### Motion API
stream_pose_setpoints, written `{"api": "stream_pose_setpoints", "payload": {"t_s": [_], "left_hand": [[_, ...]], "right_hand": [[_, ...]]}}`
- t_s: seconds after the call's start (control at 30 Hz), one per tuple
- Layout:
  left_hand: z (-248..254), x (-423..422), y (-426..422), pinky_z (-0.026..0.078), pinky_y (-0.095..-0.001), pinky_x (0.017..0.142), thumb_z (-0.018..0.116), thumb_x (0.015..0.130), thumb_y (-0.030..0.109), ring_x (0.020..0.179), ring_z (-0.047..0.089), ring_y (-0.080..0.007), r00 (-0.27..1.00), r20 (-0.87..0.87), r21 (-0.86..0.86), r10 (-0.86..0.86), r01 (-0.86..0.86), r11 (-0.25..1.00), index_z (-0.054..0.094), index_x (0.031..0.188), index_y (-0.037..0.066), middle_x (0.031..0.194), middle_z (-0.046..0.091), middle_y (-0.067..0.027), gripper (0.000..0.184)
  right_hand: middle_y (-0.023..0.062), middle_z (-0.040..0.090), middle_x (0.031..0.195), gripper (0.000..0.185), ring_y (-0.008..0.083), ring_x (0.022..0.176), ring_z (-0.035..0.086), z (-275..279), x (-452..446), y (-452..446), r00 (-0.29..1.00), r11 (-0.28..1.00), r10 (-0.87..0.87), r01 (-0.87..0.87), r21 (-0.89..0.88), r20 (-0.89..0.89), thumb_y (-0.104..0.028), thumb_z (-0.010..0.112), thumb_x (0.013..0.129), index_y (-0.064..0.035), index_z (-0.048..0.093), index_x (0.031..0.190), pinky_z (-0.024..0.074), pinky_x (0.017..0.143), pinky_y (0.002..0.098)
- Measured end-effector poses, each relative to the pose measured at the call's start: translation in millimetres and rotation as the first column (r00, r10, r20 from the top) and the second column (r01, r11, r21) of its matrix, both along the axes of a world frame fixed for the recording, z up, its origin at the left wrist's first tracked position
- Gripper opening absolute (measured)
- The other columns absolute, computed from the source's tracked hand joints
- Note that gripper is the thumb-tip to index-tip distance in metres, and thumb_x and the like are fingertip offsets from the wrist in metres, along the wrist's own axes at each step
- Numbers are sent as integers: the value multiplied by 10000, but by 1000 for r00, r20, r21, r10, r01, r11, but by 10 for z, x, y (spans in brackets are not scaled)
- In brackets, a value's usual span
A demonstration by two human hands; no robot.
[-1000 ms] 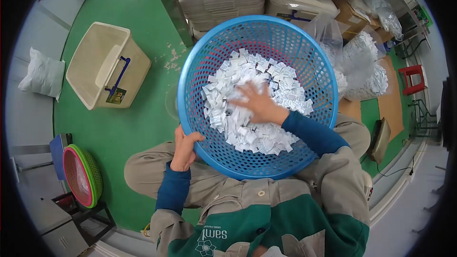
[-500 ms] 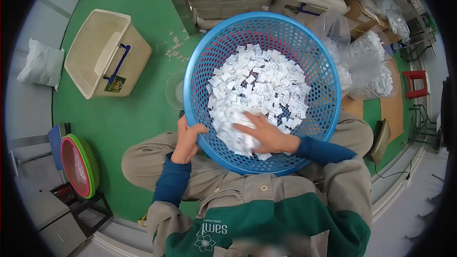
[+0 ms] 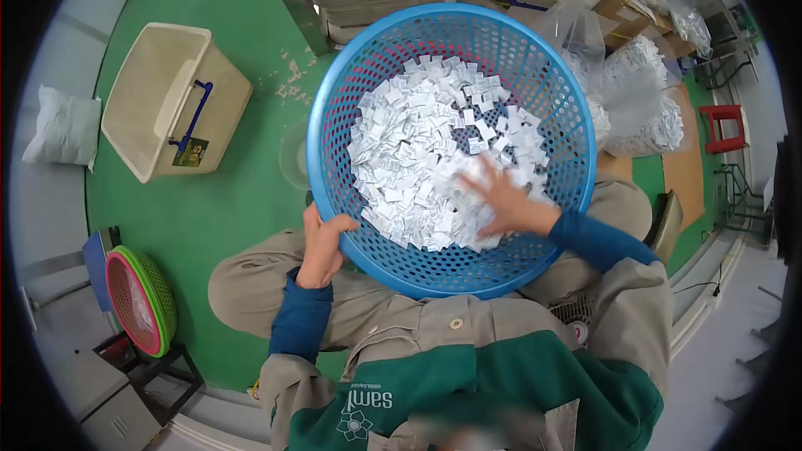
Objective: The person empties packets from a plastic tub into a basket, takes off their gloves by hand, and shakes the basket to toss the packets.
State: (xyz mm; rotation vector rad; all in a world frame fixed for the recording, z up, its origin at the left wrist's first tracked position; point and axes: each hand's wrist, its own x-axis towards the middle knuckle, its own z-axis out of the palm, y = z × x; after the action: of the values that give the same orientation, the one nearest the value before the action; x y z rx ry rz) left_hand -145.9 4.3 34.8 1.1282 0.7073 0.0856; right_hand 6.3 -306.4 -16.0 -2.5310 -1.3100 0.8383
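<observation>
Blue plastic is filling the middle of my view: I'm steadying the basket (image 3: 315,146) by its rim at 8 o'clock, the left hand (image 3: 321,244) closing there, thumb over the edge, and I'm working the right hand (image 3: 511,205) inside, between 4 and 5 o'clock. Those right fingers are splaying wide, blurring with speed, brushing through the small white sachets (image 3: 401,150) without pinching any that I'm seeing.

And the sachets are all lying loose in the basket, which is resting over my crossed legs! They're bunching thickly from 8 round to 11 o'clock, while towards 1 o'clock they're thinning out and the dark mesh is showing between them. So how far along? I'm judging the stirring as well under way but not finished: a broad layer is forming, yet its depth is looking uneven. How many passes are remaining, I'm not able to tell.

Out beyond, a cream tub (image 3: 224,100) is standing on the green floor between 9 and 10 o'clock, its blue handle facing me. Nested pink and green baskets (image 3: 165,305) are leaning at 8. Clear bags of white pieces (image 3: 656,129) are slumping between 2 and 3, and a red stool (image 3: 727,147) is sitting past them at 3.
</observation>
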Motion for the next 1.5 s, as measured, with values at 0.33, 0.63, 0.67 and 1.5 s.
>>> {"api": "stream_pose_setpoints", "payload": {"t_s": [0.33, 0.63, 0.67, 1.5], "left_hand": [[-5, -13, 0, 507, -313, 677, 597, 614, -32, 770, 597, -201, 1000, 19, 31, 7, -7, 999, 556, 1081, -53, 928, 613, -106, 469], [-39, -14, -37, 495, -319, 699, 585, 616, -48, 790, 581, -206, 998, 11, -13, 63, -63, 998, 570, 1040, -41, 919, 601, -100, 425], [-47, -6, -34, 495, -319, 701, 583, 616, -49, 796, 581, -207, 998, 9, -14, 65, -65, 998, 571, 1041, -41, 923, 601, -100, 425], [-724, 815, 708, 510, -333, 567, 537, 619, -104, 650, 574, -223, 998, 51, -33, 22, -21, 999, 568, 1012, -36, 810, 578, -93, 400]], "right_hand": [[66, 126, 1600, 692, 438, 1439, 130, -186, 450, 1178, 895, 951, 15, -151, 271, 445, -439, 707, 776, -396, 421, 1405, 270, 938, 795], [372, 179, 1486, 930, 507, 1368, 260, 630, 459, -98, 985, 976, -129, 146, 162, -112, -331, 772, 755, -211, 246, 1512, 298, 1115, 484], [343, 239, 1479, 867, 474, 1357, 309, 706, 459, -176, 980, 933, -197, 177, 312, 35, -286, 767, 767, -182, 302, 1491, 320, 1104, 461], [-3, 485, 666, 371, 78, 637, 394, -469, 840, -689, 280, -160, -800, 752, 640, -530, -290, 537, 981, 15, 566, 772, 352, 561, 306]]}}
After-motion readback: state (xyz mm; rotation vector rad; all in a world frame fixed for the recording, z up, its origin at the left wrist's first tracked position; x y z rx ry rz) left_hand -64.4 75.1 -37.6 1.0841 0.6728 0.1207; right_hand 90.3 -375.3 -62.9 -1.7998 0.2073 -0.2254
